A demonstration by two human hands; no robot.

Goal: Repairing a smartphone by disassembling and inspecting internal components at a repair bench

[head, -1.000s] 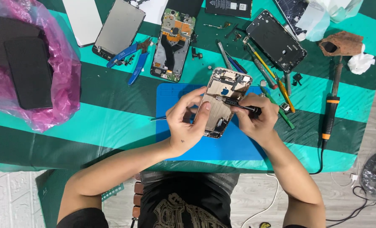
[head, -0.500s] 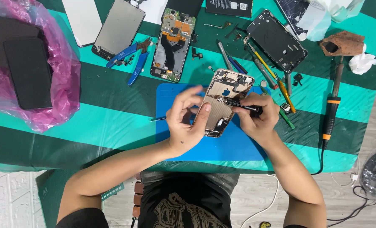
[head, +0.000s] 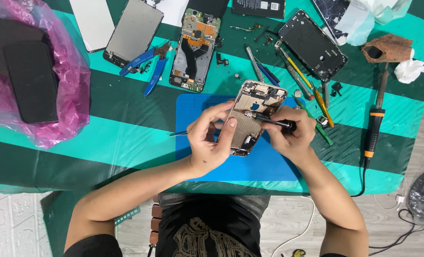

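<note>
Over the smooth blue mat (head: 264,166) on our striped counter (head: 126,138), our left hand (head: 212,138) clamps the opened phone (head: 252,116), metal innards showing, while our right hand (head: 290,135) is closed around a slim black screwdriver (head: 269,120) touching it; a crinkled pink plastic bag (head: 55,128) holds dark flat slabs (head: 31,81).

The left hand (head: 211,140) covers the lower left edge of the opened gold phone body with exposed circuitry (head: 255,112), and the thin metal tweezers (head: 178,134) vanish behind its fingers. The right hand (head: 290,138) hides the handle end of the slim black screwdriver (head: 269,120). Far left of the hands, the crumpled pink plastic bag (head: 62,95) runs off the picture's edge. Tiny screws beyond the fingers are too small to make out.
</note>
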